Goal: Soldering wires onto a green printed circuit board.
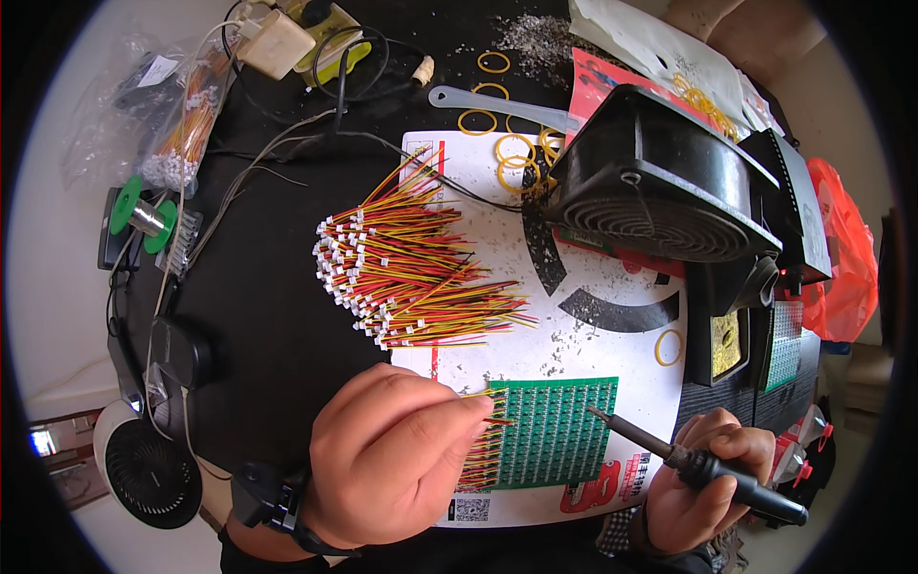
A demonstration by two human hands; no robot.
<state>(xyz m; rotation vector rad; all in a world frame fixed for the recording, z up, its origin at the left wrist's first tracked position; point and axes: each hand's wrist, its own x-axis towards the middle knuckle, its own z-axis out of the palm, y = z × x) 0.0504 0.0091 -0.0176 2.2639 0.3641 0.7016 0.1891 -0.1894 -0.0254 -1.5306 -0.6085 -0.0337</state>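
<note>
A green circuit board panel, covered in rows of small parts, lies on a white printed sheet. Red, yellow and black wires stick out along its left edge. My left hand is closed in a pinch on a connector cable, its wire ends over the board's upper left corner; its connector is hidden in my fingers. In my right hand is a soldering iron, its tip above the board's right edge. A pile of connector cables with white plugs lies beyond my left hand.
A black fan stands at the back right, beside a soldering iron stand with a yellow sponge. At the left are a green solder spool and loose cords. Rubber bands and a grey strip lie at the back.
</note>
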